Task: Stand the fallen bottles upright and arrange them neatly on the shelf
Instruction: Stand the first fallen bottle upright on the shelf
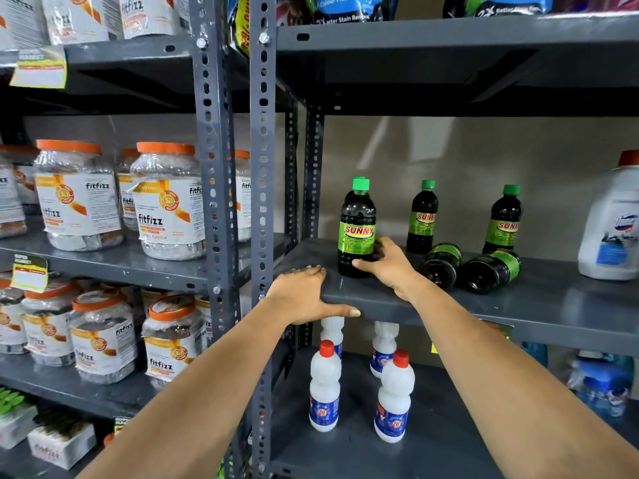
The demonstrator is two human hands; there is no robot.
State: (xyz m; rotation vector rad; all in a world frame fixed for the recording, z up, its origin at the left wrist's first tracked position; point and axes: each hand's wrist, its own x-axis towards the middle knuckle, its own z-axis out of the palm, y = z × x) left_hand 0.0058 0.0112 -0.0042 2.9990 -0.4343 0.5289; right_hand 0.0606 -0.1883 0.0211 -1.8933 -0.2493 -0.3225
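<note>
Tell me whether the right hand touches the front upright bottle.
Touching. The head view shows the right hand gripping the front upright bottle near its base, thumb in front.

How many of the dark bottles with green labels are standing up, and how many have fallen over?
Standing bottles: 3, counting the front bottle; maybe one more mostly hidden behind it
Fallen bottles: 2
Total: 5 clearly seen

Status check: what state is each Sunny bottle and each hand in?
Front bottle: upright, gripped by right hand.
Middle bottle: upright.
Rear right bottle: upright.
Left fallen bottle: on its side.
Right fallen bottle: on its side.
Left hand: flat on shelf edge.
</note>
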